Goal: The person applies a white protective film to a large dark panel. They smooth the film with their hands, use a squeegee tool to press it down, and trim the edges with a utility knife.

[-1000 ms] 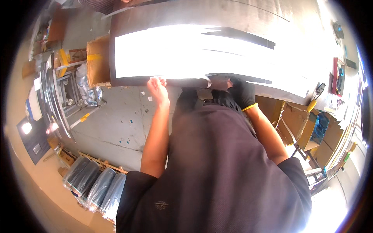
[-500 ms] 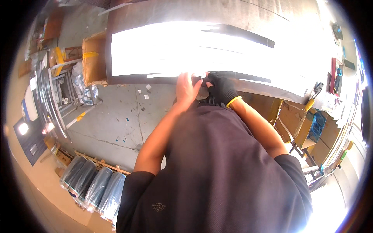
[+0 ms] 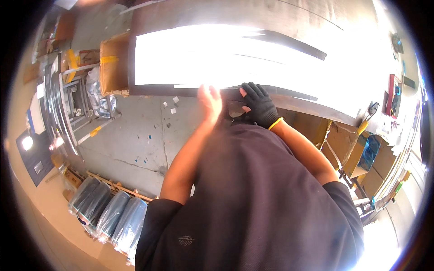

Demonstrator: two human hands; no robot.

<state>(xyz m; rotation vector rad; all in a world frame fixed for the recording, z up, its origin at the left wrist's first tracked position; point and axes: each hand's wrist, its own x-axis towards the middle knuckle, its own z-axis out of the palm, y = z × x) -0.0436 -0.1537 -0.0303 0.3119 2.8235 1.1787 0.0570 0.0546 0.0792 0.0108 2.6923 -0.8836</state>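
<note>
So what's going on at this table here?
The person's black-gloved right hand rests, fingers spread, at the near edge of a dark worktable, by a white sheet washed out by glare. The bare left hand, motion-blurred, is at the sheet's near edge; whether it grips anything isn't clear. A yellow-handled tool lies further right.

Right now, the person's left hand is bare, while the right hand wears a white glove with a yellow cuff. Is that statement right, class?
Not quite: the head view shows that the glove is black, not white. The right hand does wear it, its cuff is yellow, and the left hand is bare.
</note>
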